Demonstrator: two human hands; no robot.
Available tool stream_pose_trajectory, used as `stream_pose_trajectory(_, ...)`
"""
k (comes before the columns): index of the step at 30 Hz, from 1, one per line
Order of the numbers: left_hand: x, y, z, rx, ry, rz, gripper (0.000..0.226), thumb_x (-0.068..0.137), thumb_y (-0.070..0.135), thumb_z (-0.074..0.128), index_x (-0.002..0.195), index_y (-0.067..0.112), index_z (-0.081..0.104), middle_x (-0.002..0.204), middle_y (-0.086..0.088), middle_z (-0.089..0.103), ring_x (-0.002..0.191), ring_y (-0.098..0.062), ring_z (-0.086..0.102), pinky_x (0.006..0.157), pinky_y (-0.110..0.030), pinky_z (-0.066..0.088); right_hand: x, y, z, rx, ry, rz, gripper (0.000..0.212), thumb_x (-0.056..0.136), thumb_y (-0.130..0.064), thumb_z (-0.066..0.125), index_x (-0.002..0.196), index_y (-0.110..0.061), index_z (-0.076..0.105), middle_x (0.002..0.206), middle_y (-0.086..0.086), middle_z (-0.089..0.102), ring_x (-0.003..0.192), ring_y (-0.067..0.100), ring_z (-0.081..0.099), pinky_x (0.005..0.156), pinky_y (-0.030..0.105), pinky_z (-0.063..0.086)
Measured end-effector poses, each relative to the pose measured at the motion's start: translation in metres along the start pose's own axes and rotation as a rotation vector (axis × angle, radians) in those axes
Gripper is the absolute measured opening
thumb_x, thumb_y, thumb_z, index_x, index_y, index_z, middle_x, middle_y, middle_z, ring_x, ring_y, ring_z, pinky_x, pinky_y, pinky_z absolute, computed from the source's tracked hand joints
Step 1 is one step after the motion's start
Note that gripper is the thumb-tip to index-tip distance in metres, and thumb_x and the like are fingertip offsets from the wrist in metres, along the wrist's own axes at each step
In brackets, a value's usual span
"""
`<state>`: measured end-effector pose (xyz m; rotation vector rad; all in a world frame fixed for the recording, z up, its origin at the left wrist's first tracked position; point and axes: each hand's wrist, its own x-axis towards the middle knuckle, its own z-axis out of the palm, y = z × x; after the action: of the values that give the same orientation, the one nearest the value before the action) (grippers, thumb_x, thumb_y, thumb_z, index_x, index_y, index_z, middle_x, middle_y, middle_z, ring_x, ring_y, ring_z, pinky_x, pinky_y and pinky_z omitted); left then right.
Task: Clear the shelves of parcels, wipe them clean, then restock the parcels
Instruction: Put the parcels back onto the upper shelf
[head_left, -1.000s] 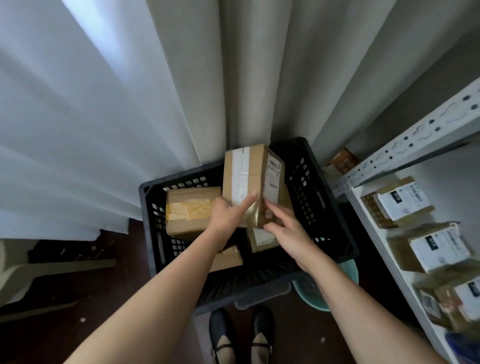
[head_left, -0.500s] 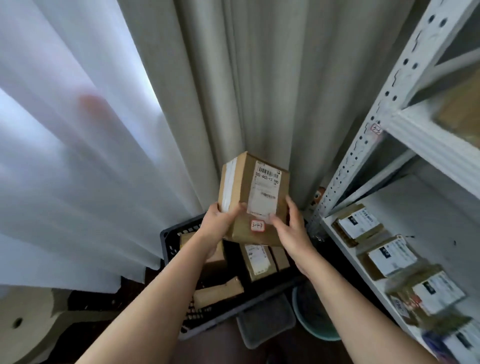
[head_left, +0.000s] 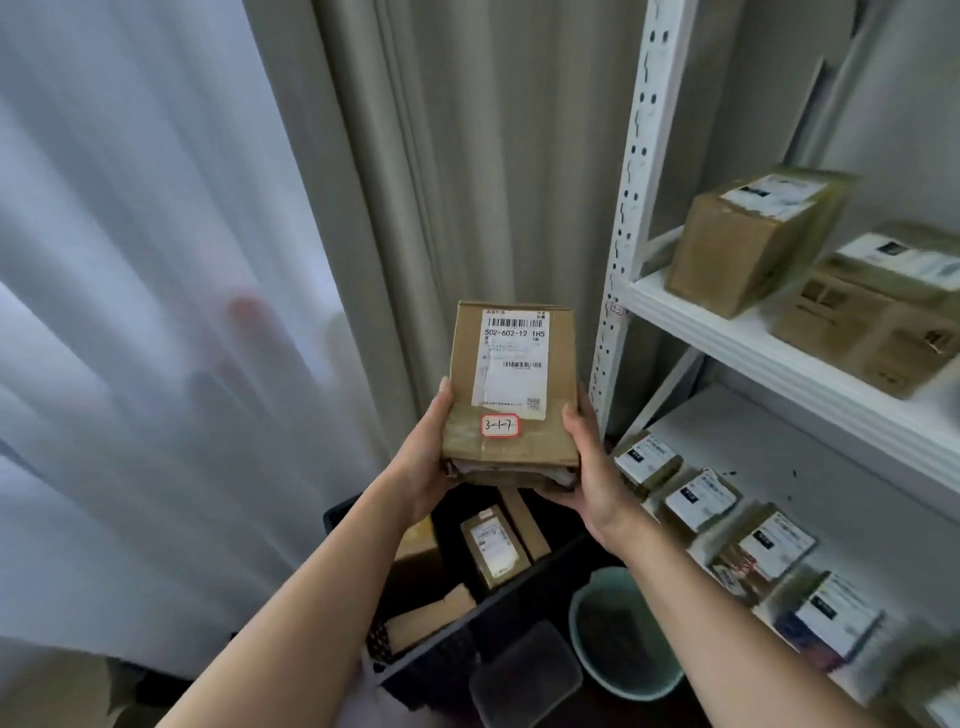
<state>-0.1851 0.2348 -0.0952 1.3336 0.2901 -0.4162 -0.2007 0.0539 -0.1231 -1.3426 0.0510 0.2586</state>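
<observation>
I hold a brown cardboard parcel (head_left: 511, 384) upright in front of me, its white shipping label and a small red-edged tag reading 3-1-7 facing me. My left hand (head_left: 423, 462) grips its lower left side and my right hand (head_left: 589, 467) cups its lower right corner from below. Beneath it stands a black slotted crate (head_left: 467, 660) with several brown parcels (head_left: 493, 551) inside. The white metal shelf unit (head_left: 623, 218) is on the right. Its upper board carries two larger boxes (head_left: 748, 239), and the lower board (head_left: 810, 467) holds a row of small labelled parcels (head_left: 701, 501).
Grey and sheer white curtains (head_left: 363, 208) hang behind and to the left. On the dark floor beside the crate are a pale green bucket (head_left: 623, 634) and a clear plastic container (head_left: 524, 675). The shelf's perforated upright post stands just right of the held parcel.
I lifted the parcel out of the crate and raised it, turning its label toward me. My view rose and swung right, bringing the upper shelf into sight.
</observation>
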Motion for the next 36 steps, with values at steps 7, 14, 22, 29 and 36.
stream_pose_trajectory(7, -0.063, 0.020, 0.056, -0.012, -0.165, 0.083, 0.062, 0.096, 0.063, 0.030, 0.124, 0.019, 0.063, 0.118, -0.009, 0.070, 0.108, -0.027, 0.066, 0.090, -0.042, 0.051, -0.074, -0.045, -0.013, 0.004, 0.144, -0.270, 0.035, 0.097, -0.051, 0.045, 0.130, -0.062, 0.038, 0.133, -0.010, 0.061, 0.119, 0.014, 0.061, 0.092, 0.036, 0.053)
stream_pose_trajectory(14, -0.098, 0.041, 0.129, 0.120, -0.347, 0.156, 0.053, 0.098, 0.059, 0.031, 0.121, 0.024, 0.064, 0.115, -0.004, 0.071, 0.106, -0.021, 0.068, 0.097, -0.042, 0.048, -0.130, -0.091, -0.059, 0.046, 0.338, -0.321, 0.037, 0.097, -0.056, 0.041, 0.134, -0.055, 0.039, 0.125, -0.012, 0.065, 0.111, 0.016, 0.065, 0.077, 0.033, 0.051)
stream_pose_trajectory(22, -0.114, 0.037, 0.227, 0.376, -0.464, 0.233, 0.050, 0.087, 0.050, 0.061, 0.135, 0.044, 0.046, 0.112, 0.011, 0.067, 0.106, -0.014, 0.062, 0.103, -0.045, 0.045, -0.195, -0.124, -0.133, 0.039, 0.562, -0.403, 0.055, 0.091, -0.064, 0.043, 0.144, -0.050, 0.032, 0.133, -0.008, 0.060, 0.117, 0.017, 0.061, 0.091, 0.043, 0.052)
stream_pose_trajectory(29, -0.120, 0.008, 0.346, 0.413, -0.593, 0.216, 0.078, 0.069, 0.062, 0.071, 0.139, 0.044, 0.042, 0.134, 0.004, 0.058, 0.117, -0.020, 0.058, 0.102, -0.046, 0.046, -0.265, -0.148, -0.231, 0.005, 0.733, -0.422, 0.034, 0.101, -0.050, 0.039, 0.135, -0.053, 0.037, 0.119, -0.012, 0.066, 0.099, 0.010, 0.066, 0.082, 0.038, 0.052)
stream_pose_trajectory(36, -0.144, -0.030, 0.462, 0.449, -0.608, 0.277, 0.065, 0.082, 0.061, 0.064, 0.136, 0.033, 0.040, 0.127, 0.004, 0.058, 0.112, -0.015, 0.057, 0.092, -0.036, 0.050, -0.330, -0.167, -0.330, 0.048, 0.874, -0.341, 0.033, 0.101, -0.051, 0.037, 0.134, -0.052, 0.039, 0.109, -0.011, 0.065, 0.092, 0.014, 0.064, 0.087, 0.044, 0.048)
